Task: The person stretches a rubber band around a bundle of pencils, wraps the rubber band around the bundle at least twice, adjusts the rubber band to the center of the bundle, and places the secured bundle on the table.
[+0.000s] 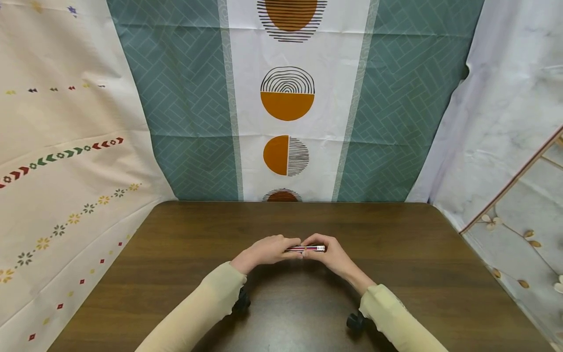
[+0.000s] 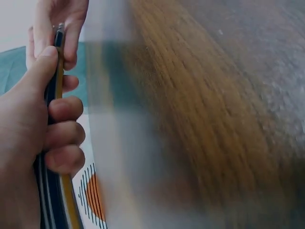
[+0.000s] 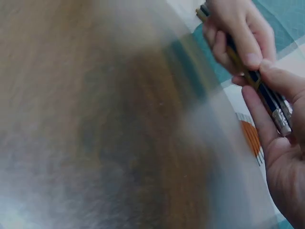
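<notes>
Both hands are raised over the middle of the table, holding a bundle of pencils (image 1: 314, 249) lengthwise between them. My left hand (image 1: 269, 249) wraps its fingers round the bundle, its thumb lying along the top in the left wrist view. At the other end my right hand (image 1: 333, 255) pinches the pencils between thumb and fingers, close to the left fingertips. Metal ferrules and eraser ends (image 3: 282, 125) point toward the right palm. A thin tan band (image 3: 258, 85) crosses the dark and yellow barrels where the two hands meet.
The brown wooden table (image 1: 290, 318) has rounded far corners. Patterned cloths hang behind it: a teal and white one (image 1: 189, 112) at the back, a cream one (image 1: 66, 122) on the left and a marbled white one (image 1: 506, 98) on the right.
</notes>
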